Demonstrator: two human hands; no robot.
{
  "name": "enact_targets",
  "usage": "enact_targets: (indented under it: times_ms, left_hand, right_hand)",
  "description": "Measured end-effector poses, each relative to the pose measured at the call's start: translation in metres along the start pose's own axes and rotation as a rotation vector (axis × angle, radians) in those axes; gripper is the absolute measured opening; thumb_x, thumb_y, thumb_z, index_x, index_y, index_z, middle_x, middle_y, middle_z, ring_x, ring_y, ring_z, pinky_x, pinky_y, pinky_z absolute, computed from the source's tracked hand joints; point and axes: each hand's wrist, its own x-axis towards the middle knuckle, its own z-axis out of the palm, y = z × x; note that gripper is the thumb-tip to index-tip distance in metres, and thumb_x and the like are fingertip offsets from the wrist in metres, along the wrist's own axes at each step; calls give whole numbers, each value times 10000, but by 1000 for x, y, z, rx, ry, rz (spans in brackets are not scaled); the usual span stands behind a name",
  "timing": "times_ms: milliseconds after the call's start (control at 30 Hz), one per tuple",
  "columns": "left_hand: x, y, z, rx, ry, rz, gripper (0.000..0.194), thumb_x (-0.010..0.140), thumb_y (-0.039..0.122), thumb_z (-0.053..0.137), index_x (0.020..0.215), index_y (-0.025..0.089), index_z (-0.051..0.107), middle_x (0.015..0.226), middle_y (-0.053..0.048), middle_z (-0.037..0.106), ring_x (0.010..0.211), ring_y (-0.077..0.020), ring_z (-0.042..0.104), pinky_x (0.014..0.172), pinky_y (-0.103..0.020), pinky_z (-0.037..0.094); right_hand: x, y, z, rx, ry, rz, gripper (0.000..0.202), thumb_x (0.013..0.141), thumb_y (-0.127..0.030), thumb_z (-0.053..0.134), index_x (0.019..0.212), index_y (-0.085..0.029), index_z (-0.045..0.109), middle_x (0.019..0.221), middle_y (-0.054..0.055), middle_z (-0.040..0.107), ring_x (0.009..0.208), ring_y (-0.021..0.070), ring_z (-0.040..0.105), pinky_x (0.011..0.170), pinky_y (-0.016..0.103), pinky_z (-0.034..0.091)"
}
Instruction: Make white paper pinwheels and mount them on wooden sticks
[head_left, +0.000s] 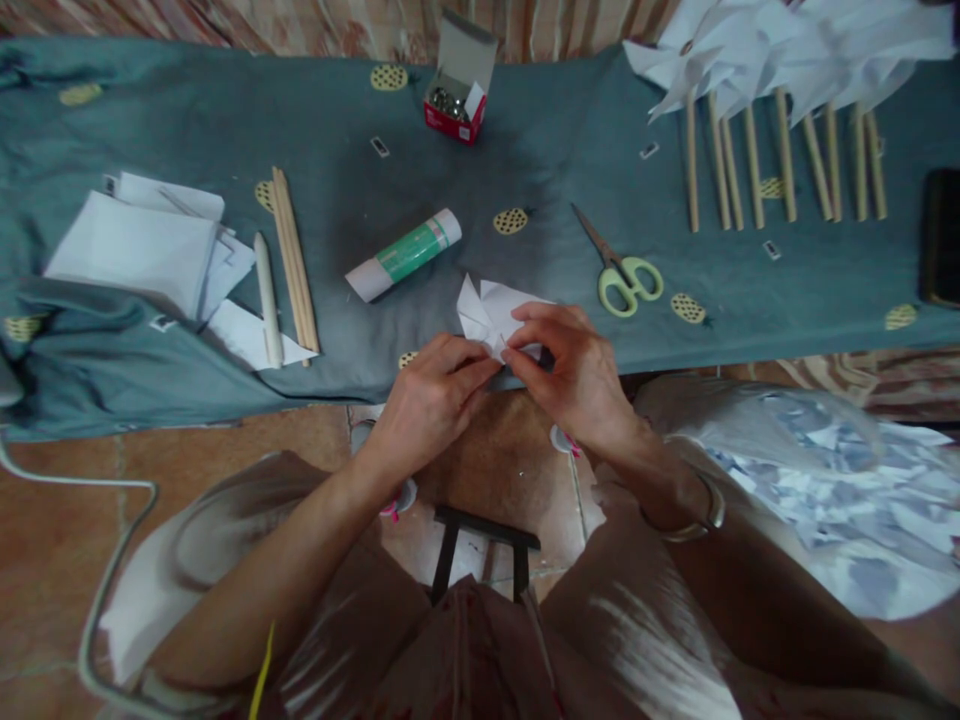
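Note:
A white paper pinwheel [480, 308], with its blades partly folded, is at the front edge of the cloth-covered table. My left hand [439, 392] pinches its lower left side between thumb and fingers. On the right, my right hand [571, 368] grips the paper near its centre, fingertips close to those of the left. Something thin shows at the right fingertips, too small to make out. Behind the paper lies a green and white glue stick [415, 248]. Scissors with light green handles [628, 284] rest to the right of my right hand.
An open red box of small metal pieces [454, 108] stands at the back. Finished pinwheels on sticks [765, 60] lie back right. To the left are wooden sticks [294, 265], a white pen [267, 300] and paper sheets [135, 250]. A bag of paper scraps [832, 490] sits lower right.

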Motion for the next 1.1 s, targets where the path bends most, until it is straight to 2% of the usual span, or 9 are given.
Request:
enact_targets:
  times_ms: [400,800,933,1100]
  left_hand:
    - [3,1,-1,15,-1,10,120,926,144,602,980,145,709,954,-69,713,861,-185,658,748,-305,558]
    - [3,1,-1,-34,-4,-15,132,921,138,600,986,145,715,958,-74,713,884,-187,660,768,-313,555]
    - [3,0,-1,-35,-1,-12,130,918,134,603,983,148,715,957,-71,713,890,-186,662,779,-310,555]
    - [4,0,-2,-29,-14,-25,134,923,141,594,977,157,716,952,-70,715,882,-187,668,777,-316,560]
  right_hand:
    - [-3,2,1,-42,11,-71,79,857,-200,644,907,-200,706,1134,91,717,1072,247,649,977,450,506]
    - [-4,-1,1,-92,2,-93,151,906,-223,571,984,-269,693,1178,49,692,1091,238,628,1001,449,511]
    - [-5,-4,0,-87,-51,-62,207,924,-216,537,1033,-294,694,1217,43,669,1099,239,613,1011,461,507]
    - [-5,-6,-1,-88,-100,-74,251,951,-233,477,1064,-264,699,1259,85,636,1137,286,582,1032,522,487]
